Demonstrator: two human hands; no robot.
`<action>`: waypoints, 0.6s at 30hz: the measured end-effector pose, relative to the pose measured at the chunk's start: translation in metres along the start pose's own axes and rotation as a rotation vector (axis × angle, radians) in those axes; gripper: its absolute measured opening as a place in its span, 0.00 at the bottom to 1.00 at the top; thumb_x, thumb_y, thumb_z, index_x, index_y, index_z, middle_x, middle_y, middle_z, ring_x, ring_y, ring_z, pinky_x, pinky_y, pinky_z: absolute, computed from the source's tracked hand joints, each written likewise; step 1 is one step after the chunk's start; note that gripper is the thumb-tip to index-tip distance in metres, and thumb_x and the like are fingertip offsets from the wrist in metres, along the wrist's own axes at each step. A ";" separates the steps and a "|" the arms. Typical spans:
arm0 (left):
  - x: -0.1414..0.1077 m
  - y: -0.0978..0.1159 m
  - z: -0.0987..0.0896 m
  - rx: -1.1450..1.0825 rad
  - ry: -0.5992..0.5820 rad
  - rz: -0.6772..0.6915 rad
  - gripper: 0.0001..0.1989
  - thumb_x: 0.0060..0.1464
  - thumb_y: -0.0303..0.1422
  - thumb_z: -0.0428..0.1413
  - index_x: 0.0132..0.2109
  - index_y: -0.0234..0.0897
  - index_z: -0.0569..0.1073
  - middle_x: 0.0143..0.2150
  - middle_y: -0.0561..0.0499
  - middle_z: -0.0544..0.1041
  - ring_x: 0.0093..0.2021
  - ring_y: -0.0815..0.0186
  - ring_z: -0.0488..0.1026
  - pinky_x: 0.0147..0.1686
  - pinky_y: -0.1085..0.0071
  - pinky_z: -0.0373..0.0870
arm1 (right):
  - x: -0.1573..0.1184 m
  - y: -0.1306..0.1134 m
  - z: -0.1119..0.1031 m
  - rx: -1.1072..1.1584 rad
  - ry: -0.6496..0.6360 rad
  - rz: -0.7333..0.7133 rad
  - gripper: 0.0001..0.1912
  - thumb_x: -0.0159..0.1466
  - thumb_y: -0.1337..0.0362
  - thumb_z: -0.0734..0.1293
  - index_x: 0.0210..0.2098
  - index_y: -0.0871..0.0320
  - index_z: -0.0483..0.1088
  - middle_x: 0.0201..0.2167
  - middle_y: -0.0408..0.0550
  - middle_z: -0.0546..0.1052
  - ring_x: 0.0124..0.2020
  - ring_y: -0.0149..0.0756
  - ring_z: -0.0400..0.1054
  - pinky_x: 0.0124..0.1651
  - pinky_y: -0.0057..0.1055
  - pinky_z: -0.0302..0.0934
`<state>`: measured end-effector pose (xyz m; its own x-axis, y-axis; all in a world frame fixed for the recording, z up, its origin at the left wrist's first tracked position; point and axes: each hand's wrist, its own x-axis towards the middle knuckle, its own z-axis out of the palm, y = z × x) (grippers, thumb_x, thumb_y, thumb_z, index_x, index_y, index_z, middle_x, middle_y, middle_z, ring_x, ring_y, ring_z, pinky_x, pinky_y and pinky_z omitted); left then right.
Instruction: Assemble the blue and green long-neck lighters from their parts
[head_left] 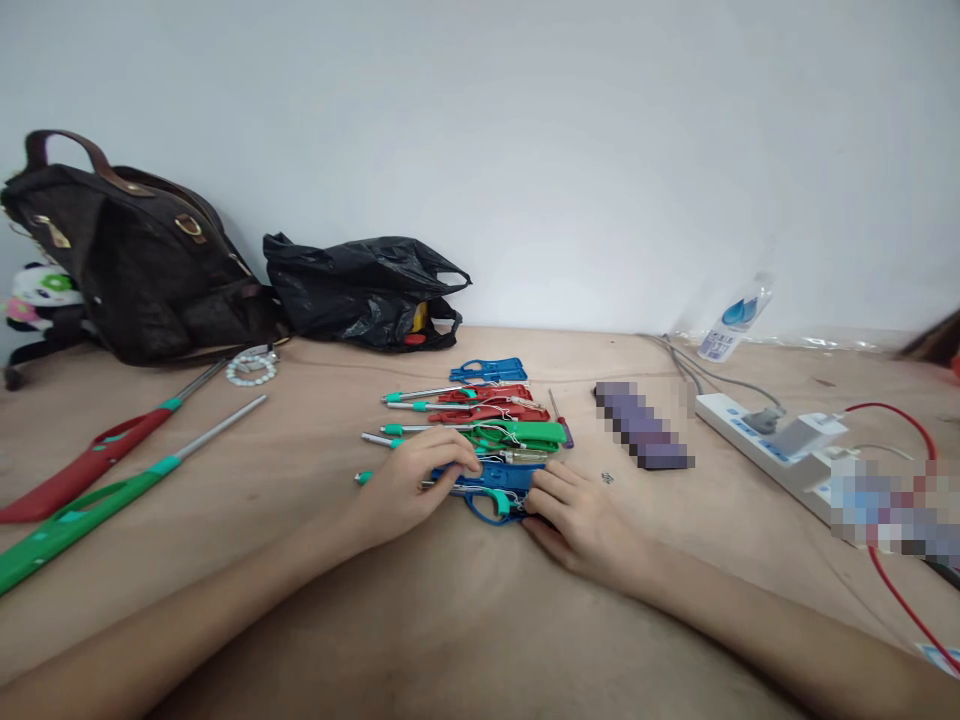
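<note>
A dismantled blue long-nosed lighter (491, 508) lies in front of me, its inner parts exposed and a turquoise trigger (498, 500) near the middle. My left hand (412, 480) is closed at its left end, fingers bent over the metal tube and blue casing. My right hand (566, 510) is closed round the right end, hiding that part. Just beyond lie an opened green lighter (525, 434) and opened red lighters (491, 402) with thin wires, and a blue casing half (489, 370). A screwdriver (561, 420) lies to their right, with small screws (607, 478) nearer me.
At left lie a whole red lighter (90, 465) and green lighter (97, 505), near a bead bracelet (251, 367). A dark bag (142, 270) and black plastic bag (360, 290) stand behind. At right are a blurred purple object (641, 425), power strip (757, 440) and bottle (736, 318).
</note>
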<state>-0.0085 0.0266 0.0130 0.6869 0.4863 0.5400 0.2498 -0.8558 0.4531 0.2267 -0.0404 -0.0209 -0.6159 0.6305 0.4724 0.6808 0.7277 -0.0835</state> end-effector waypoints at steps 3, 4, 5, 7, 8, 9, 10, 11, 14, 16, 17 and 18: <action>0.000 -0.004 -0.006 0.047 -0.016 -0.005 0.12 0.60 0.23 0.46 0.38 0.36 0.74 0.37 0.49 0.76 0.40 0.66 0.72 0.41 0.70 0.69 | 0.002 0.001 -0.005 0.052 0.010 0.045 0.05 0.66 0.66 0.62 0.32 0.58 0.66 0.31 0.48 0.70 0.34 0.39 0.63 0.36 0.34 0.58; -0.001 -0.006 -0.007 0.068 -0.023 -0.005 0.12 0.60 0.23 0.45 0.37 0.36 0.73 0.37 0.49 0.76 0.39 0.66 0.72 0.40 0.70 0.68 | 0.002 0.002 -0.007 0.069 0.028 0.077 0.06 0.66 0.65 0.61 0.32 0.58 0.65 0.30 0.48 0.70 0.34 0.39 0.63 0.35 0.34 0.58; -0.001 -0.008 -0.008 0.095 -0.036 -0.001 0.12 0.60 0.23 0.45 0.37 0.36 0.73 0.36 0.49 0.76 0.39 0.65 0.71 0.40 0.70 0.68 | 0.003 0.004 -0.008 0.079 0.049 0.116 0.07 0.67 0.65 0.60 0.32 0.58 0.65 0.30 0.48 0.70 0.33 0.38 0.63 0.35 0.34 0.58; -0.001 -0.012 -0.009 0.166 -0.084 0.015 0.12 0.60 0.23 0.45 0.36 0.36 0.72 0.35 0.49 0.76 0.38 0.65 0.71 0.39 0.69 0.66 | 0.003 0.010 -0.009 0.073 0.081 0.196 0.07 0.67 0.68 0.58 0.34 0.58 0.66 0.30 0.49 0.70 0.33 0.39 0.63 0.36 0.34 0.60; -0.001 -0.014 -0.009 0.204 -0.114 0.025 0.12 0.60 0.23 0.45 0.36 0.36 0.72 0.35 0.49 0.75 0.37 0.65 0.70 0.39 0.68 0.66 | 0.003 0.014 -0.009 0.058 0.081 0.230 0.07 0.67 0.69 0.58 0.35 0.59 0.67 0.32 0.50 0.71 0.35 0.40 0.64 0.37 0.35 0.60; -0.001 -0.016 -0.010 0.240 -0.142 0.032 0.12 0.60 0.24 0.45 0.36 0.36 0.73 0.35 0.49 0.75 0.37 0.64 0.70 0.39 0.68 0.65 | 0.003 0.018 -0.008 0.038 0.071 0.255 0.06 0.67 0.69 0.59 0.36 0.59 0.67 0.33 0.51 0.71 0.36 0.41 0.64 0.38 0.37 0.61; -0.001 -0.018 -0.010 0.270 -0.167 0.037 0.12 0.60 0.24 0.45 0.36 0.36 0.73 0.36 0.48 0.75 0.37 0.64 0.70 0.38 0.68 0.65 | 0.002 0.022 -0.008 0.021 0.052 0.273 0.05 0.66 0.69 0.61 0.37 0.59 0.68 0.34 0.51 0.72 0.38 0.42 0.65 0.40 0.38 0.62; -0.001 -0.020 -0.010 0.293 -0.184 0.039 0.12 0.60 0.25 0.45 0.36 0.36 0.73 0.36 0.48 0.75 0.38 0.64 0.69 0.38 0.68 0.64 | 0.002 0.026 -0.007 0.010 0.030 0.284 0.03 0.65 0.68 0.62 0.37 0.59 0.68 0.35 0.52 0.72 0.39 0.43 0.65 0.41 0.39 0.62; -0.002 -0.025 -0.011 0.330 -0.208 0.032 0.11 0.61 0.27 0.46 0.37 0.37 0.74 0.37 0.48 0.73 0.38 0.64 0.69 0.37 0.69 0.64 | 0.001 0.034 -0.005 0.019 -0.006 0.303 0.01 0.63 0.69 0.66 0.36 0.58 0.68 0.35 0.50 0.72 0.38 0.42 0.66 0.40 0.39 0.63; -0.002 -0.028 -0.011 0.338 -0.214 0.022 0.11 0.61 0.27 0.47 0.38 0.37 0.74 0.38 0.48 0.73 0.39 0.64 0.69 0.37 0.69 0.64 | 0.001 0.036 -0.005 0.042 -0.005 0.314 0.02 0.62 0.70 0.66 0.34 0.57 0.67 0.34 0.49 0.72 0.38 0.41 0.66 0.40 0.38 0.63; -0.002 -0.028 -0.012 0.342 -0.219 0.015 0.10 0.61 0.27 0.47 0.38 0.37 0.74 0.38 0.48 0.73 0.39 0.64 0.69 0.37 0.69 0.64 | 0.001 0.037 -0.005 0.051 -0.004 0.322 0.03 0.62 0.70 0.66 0.34 0.57 0.67 0.34 0.49 0.72 0.38 0.41 0.66 0.39 0.38 0.63; -0.001 -0.028 -0.012 0.346 -0.224 0.009 0.10 0.61 0.28 0.47 0.38 0.37 0.74 0.38 0.48 0.73 0.39 0.63 0.69 0.38 0.69 0.64 | 0.001 0.037 -0.005 0.061 -0.004 0.333 0.03 0.62 0.71 0.66 0.34 0.57 0.66 0.34 0.48 0.72 0.38 0.41 0.66 0.40 0.37 0.63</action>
<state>-0.0250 0.0523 0.0082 0.8119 0.4612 0.3579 0.4318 -0.8870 0.1635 0.2531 -0.0143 -0.0191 -0.3657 0.8372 0.4067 0.8199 0.4966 -0.2849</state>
